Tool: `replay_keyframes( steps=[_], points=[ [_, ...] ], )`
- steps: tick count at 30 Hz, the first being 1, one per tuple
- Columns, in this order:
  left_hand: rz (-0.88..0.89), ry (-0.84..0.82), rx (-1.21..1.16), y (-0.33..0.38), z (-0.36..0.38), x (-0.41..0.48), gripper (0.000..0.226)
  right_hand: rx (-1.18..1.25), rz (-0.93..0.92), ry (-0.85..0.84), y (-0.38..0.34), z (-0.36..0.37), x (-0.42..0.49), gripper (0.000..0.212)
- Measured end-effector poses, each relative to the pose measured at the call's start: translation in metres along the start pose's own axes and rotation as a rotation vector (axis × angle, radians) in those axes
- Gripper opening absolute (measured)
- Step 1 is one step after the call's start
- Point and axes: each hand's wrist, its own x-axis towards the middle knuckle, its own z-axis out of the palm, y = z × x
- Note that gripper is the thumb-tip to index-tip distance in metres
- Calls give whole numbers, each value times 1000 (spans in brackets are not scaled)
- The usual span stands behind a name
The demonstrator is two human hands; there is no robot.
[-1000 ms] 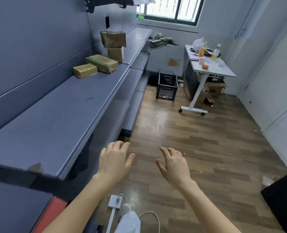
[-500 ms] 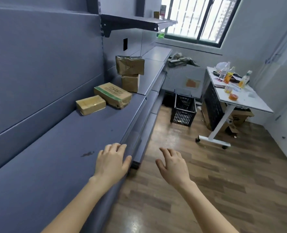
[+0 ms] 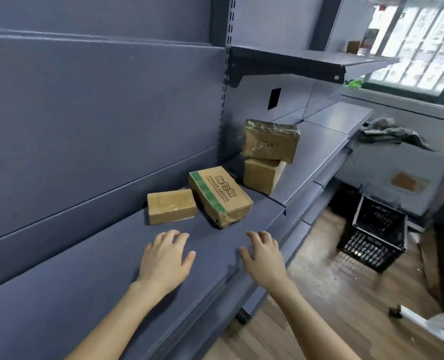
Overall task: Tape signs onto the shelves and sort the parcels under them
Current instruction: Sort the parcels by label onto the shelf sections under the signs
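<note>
Both hands were empty. The left hand (image 3: 165,258) and right hand (image 3: 263,255) hovered palm-down over the shelf (image 3: 85,281), fingers loosely apart. Contact with its surface could not be confirmed.

The small box (image 3: 171,210) lay at 12 o'clock from the left hand, with the green-striped box (image 3: 219,196) just beside it. At 1 o'clock a wrapped parcel (image 3: 270,141) sat skewed on a plain box (image 3: 262,175), overhanging it. No sign was visible.

Risk, in my judgement: pulling the plain box first would tip the wrapped parcel toward the shelf's front edge and the floor (image 3: 319,294).

That edge ran close at 3 o'clock from the right hand. Bare shelf surrounded both hands. The upper shelf (image 3: 306,61) capped lifting room above the stack. A black crate (image 3: 371,235) stood well apart at 3 o'clock.
</note>
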Motion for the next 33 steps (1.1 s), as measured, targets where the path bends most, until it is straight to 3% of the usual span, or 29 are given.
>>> replay_keyframes(
  steps=[8,15,18,25,33],
  points=[
    [-196,19,-5,10,12,60,52,39,-52,-64,-5,-9,116,59],
    [-216,46,75,9,14,105,49,-97,27,-243,-34,4,148,103],
    [-203,-16,137,-1,12,126,54,-89,61,-242,-39,6,155,99],
    [-256,-359,226,-52,10,157,104,115,78,-245,-25,0,159,80],
    [-243,-208,242,-49,13,150,95,488,225,-293,-9,-17,162,98]
  ],
)
